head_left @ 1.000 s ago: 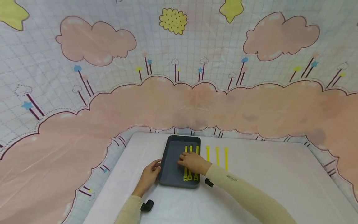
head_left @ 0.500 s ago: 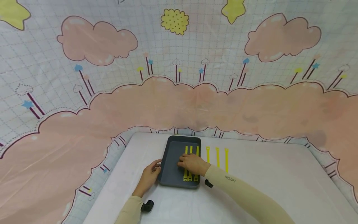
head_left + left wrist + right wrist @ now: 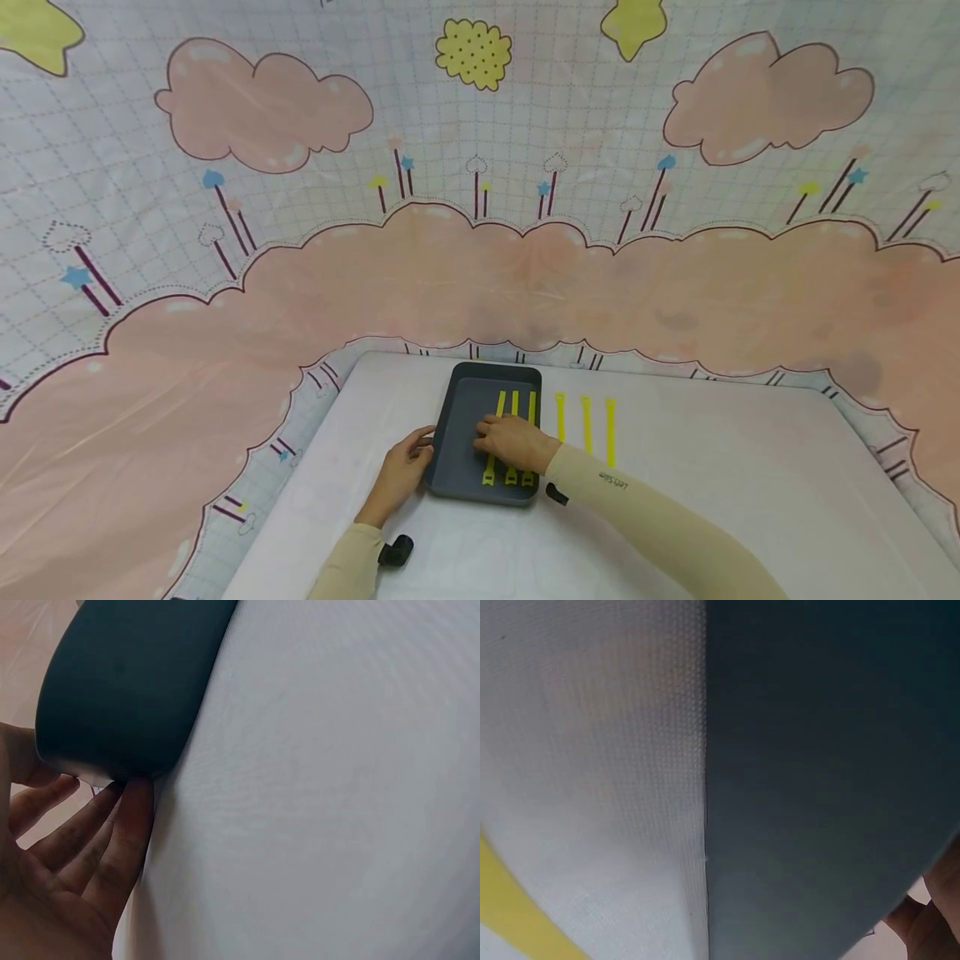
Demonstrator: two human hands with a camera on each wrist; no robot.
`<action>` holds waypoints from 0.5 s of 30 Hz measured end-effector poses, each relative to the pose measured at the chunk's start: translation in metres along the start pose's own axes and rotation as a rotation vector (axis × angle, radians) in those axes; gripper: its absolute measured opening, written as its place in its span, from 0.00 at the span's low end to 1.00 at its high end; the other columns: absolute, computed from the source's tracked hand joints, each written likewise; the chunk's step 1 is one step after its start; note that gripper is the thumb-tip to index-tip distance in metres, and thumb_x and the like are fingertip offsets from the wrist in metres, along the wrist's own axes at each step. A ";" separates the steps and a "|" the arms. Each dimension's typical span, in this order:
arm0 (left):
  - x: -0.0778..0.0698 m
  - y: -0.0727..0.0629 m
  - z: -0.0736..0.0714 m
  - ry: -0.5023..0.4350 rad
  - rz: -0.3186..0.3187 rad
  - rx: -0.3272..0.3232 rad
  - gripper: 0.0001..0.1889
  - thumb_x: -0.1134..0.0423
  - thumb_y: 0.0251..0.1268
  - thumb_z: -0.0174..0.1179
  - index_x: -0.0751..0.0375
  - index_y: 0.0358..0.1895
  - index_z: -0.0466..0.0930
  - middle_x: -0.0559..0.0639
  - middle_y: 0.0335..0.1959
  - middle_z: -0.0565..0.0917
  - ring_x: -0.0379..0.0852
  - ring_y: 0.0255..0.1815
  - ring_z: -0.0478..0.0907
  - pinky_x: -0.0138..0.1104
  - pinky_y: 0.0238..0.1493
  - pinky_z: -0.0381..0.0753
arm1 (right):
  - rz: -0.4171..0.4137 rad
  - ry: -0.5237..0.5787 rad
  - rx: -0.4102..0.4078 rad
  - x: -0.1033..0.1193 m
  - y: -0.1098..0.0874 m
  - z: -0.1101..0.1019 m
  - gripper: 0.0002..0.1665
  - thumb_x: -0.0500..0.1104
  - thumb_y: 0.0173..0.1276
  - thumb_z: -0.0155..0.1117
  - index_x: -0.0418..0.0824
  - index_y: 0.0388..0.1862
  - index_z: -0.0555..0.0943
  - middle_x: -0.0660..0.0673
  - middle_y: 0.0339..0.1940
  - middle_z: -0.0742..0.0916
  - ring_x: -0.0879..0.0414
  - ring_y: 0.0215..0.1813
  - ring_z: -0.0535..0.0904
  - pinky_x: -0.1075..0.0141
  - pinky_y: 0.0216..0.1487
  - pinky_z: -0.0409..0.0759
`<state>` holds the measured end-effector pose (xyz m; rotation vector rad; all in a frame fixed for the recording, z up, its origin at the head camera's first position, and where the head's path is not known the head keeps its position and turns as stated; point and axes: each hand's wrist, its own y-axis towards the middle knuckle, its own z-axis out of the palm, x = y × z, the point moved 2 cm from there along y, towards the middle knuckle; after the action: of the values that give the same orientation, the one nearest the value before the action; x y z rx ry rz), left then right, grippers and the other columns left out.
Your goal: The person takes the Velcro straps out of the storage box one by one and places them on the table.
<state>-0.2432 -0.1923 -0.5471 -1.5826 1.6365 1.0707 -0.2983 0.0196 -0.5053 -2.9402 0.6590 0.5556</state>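
A dark grey rectangular tray [image 3: 457, 475] lies on the white table. My left hand [image 3: 400, 475] grips its left edge; the left wrist view shows the thumb at the rim and the fingers against the outer wall [image 3: 127, 682]. Over the tray's right half, my right hand [image 3: 517, 442] pinches the leftmost yellow strap [image 3: 488, 478], which has a wide slotted end and lies tilted. Its grip is partly hidden by the hand. Two more yellow straps [image 3: 528, 479] lie side by side under the hand, their middles covered. The right wrist view shows mostly the tray's outer wall [image 3: 802, 780].
To the right of the tray, three more yellow straps [image 3: 587, 421] lie in a row on the white table [image 3: 712, 467], partly behind the right forearm. A cloud-patterned backdrop [image 3: 570, 292] hangs behind the table. Black wrist cameras [image 3: 396, 551] sit at both wrists.
The leftmost strap's near end has swung left, so it now slants away from the other two. My right hand has shifted slightly left and nearer. The left hand stays on the tray.
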 end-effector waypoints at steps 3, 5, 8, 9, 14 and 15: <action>0.000 0.000 -0.001 -0.001 0.005 0.007 0.20 0.68 0.70 0.55 0.59 0.64 0.76 0.62 0.52 0.85 0.56 0.52 0.83 0.47 0.54 0.82 | -0.002 -0.012 -0.004 -0.001 0.000 0.000 0.13 0.43 0.69 0.65 0.55 0.51 0.84 0.53 0.49 0.85 0.59 0.49 0.79 0.67 0.47 0.83; 0.000 0.000 0.000 -0.001 0.006 0.008 0.20 0.68 0.70 0.55 0.59 0.64 0.76 0.61 0.52 0.85 0.56 0.53 0.83 0.47 0.54 0.82 | 0.007 -0.024 -0.005 -0.003 0.000 0.001 0.13 0.44 0.70 0.63 0.55 0.52 0.84 0.53 0.50 0.85 0.59 0.50 0.79 0.67 0.48 0.83; 0.002 0.001 0.000 -0.003 0.002 0.001 0.20 0.68 0.70 0.56 0.58 0.64 0.76 0.60 0.52 0.85 0.55 0.52 0.84 0.45 0.54 0.82 | 0.021 -0.039 -0.002 -0.006 0.000 0.003 0.12 0.45 0.72 0.60 0.56 0.52 0.84 0.54 0.50 0.85 0.59 0.51 0.79 0.66 0.49 0.83; 0.002 0.001 0.000 0.001 0.008 -0.001 0.20 0.68 0.70 0.55 0.58 0.64 0.76 0.60 0.51 0.85 0.55 0.52 0.84 0.45 0.54 0.82 | 0.023 -0.042 0.001 -0.006 0.000 0.003 0.12 0.45 0.73 0.60 0.56 0.52 0.84 0.54 0.50 0.85 0.59 0.51 0.79 0.66 0.49 0.83; 0.001 0.000 0.000 -0.007 0.011 -0.001 0.20 0.68 0.70 0.55 0.59 0.64 0.76 0.61 0.51 0.85 0.55 0.52 0.84 0.46 0.53 0.82 | 0.014 -0.054 -0.001 -0.006 0.000 0.007 0.14 0.44 0.72 0.61 0.57 0.53 0.84 0.54 0.49 0.85 0.59 0.50 0.78 0.66 0.49 0.83; 0.000 0.000 0.000 -0.006 0.011 -0.001 0.20 0.68 0.70 0.55 0.59 0.64 0.76 0.62 0.51 0.85 0.55 0.52 0.84 0.46 0.53 0.82 | 0.009 -0.059 -0.004 -0.006 0.000 0.008 0.14 0.44 0.71 0.62 0.57 0.52 0.84 0.53 0.48 0.85 0.59 0.50 0.79 0.66 0.49 0.83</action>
<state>-0.2433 -0.1927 -0.5470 -1.5715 1.6430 1.0808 -0.3062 0.0228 -0.5103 -2.9131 0.6658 0.6427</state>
